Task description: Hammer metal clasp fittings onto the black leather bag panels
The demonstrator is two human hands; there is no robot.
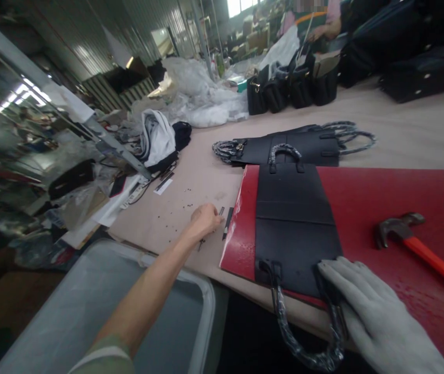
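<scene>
A black handbag panel (295, 223) lies flat on a red board (362, 202). One plastic-wrapped handle (286, 149) is at its far end, and another wrapped handle (311, 356) hangs over the table's near edge. My right hand (365, 296), in a pale grey glove, rests with fingers stretched over the panel's near right corner, by the handle's base. Left of the board, my bare left hand (206, 219) is closed low over the table, a short metal rod (222, 211) showing at its fingertips. Beside it lies a dark flat strip (228, 223).
A claw hammer (404, 234) with an orange handle lies on the board's right. Stacked black bag pieces (287, 145) lie beyond. Several black bags (292, 88) stand farther back near a person. A grey plastic bin (175, 311) sits below the table's near left edge.
</scene>
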